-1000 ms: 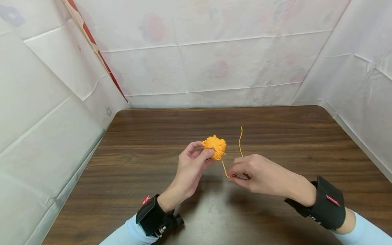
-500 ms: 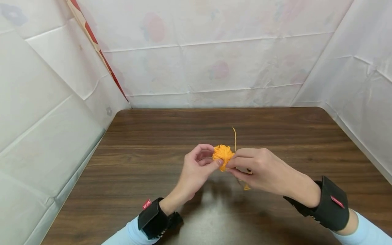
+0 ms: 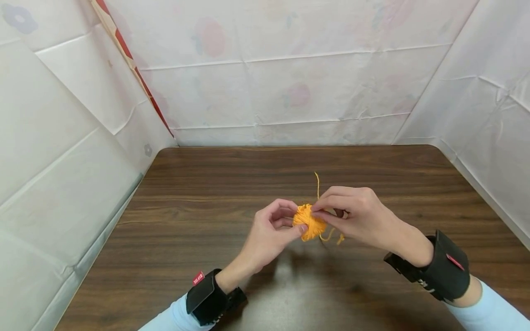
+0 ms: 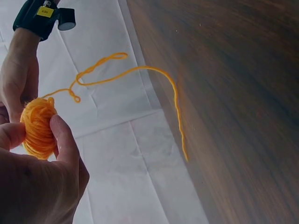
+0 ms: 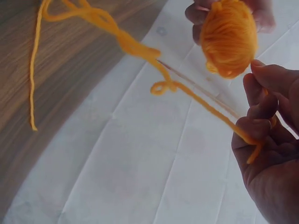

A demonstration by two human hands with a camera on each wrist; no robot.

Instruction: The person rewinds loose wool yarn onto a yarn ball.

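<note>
Orange yarn ball (image 3: 309, 225), one, one loose strand (image 3: 318, 184), two hands

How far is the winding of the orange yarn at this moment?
Most looks wound: the yarn ball is compact and round, gripped by the left hand. In hand: the right hand pinches the loose strand beside the ball. Left: a kinked tail hangs free, its end lying on the wooden table.
</note>
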